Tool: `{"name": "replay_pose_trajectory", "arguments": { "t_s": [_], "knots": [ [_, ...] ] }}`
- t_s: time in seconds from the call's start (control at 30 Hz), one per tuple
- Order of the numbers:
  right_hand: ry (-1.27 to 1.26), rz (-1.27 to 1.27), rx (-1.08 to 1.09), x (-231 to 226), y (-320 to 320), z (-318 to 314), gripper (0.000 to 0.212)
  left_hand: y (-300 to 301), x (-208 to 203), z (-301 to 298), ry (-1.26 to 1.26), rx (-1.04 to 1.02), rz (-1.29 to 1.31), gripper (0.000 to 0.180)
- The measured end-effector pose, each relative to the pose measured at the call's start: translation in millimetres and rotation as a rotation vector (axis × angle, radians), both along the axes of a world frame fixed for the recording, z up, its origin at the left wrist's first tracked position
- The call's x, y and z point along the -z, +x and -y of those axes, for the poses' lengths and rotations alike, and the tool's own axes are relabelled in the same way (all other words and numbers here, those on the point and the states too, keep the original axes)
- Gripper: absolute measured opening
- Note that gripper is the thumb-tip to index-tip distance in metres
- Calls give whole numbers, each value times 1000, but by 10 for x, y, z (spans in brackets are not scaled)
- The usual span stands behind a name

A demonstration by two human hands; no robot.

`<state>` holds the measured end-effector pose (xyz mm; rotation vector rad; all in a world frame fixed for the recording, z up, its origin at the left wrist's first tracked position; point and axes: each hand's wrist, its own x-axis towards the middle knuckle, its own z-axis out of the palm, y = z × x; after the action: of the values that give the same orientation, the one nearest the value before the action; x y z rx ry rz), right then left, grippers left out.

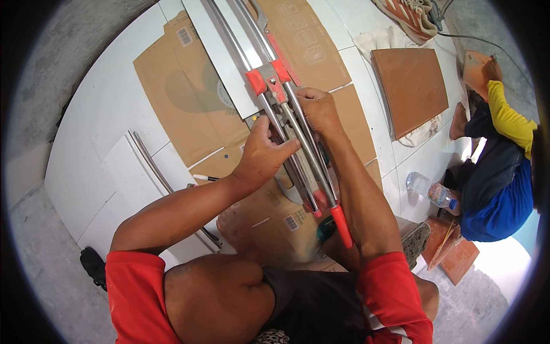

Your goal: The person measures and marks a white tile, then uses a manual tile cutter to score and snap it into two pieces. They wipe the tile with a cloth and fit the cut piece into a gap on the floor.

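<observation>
A manual tile cutter (304, 150) with two bright metal rails and a red lever grip (342, 227) lies lengthwise in front of me. Its red-and-grey carriage (269, 79) sits partway along the rails. Beneath the rails, a white tile (224, 59) reaches toward the far end. My left hand (260, 153) is spread at the rails' left side; its thumb lies across them, and its fingertips are close to the tile's near edge. On the other side, my right hand (318, 111) has its fingers pinched at the tile's near right corner, partly hidden by a rail.
Flattened cardboard (183, 92) lies under the cutter, with a marker (205, 178) on it. Metal strips (152, 163) lie at left. Right are a brown tile (410, 87), shoes (409, 17), a plastic bottle (440, 195) and a seated person in blue and yellow (498, 189) holding a tile.
</observation>
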<state>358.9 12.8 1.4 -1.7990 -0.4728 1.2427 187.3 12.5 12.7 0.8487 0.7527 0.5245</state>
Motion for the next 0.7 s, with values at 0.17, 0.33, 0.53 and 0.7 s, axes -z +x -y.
{"name": "replay_pose_trajectory", "arguments": {
  "t_s": [0.17,0.33,0.53,0.7],
  "knots": [
    [-25,11,-3,51,11,12,19,7,79,-1,82,7,-47,43],
    [6,-106,19,101,10,12,21,-18,191,2,202,15,-168,52],
    [-24,-99,24,24,-2,9,23,-35,195,-40,204,148,-220,58],
    [-20,-91,24,48,4,15,23,2,215,-3,162,15,-160,59]
  ]
}}
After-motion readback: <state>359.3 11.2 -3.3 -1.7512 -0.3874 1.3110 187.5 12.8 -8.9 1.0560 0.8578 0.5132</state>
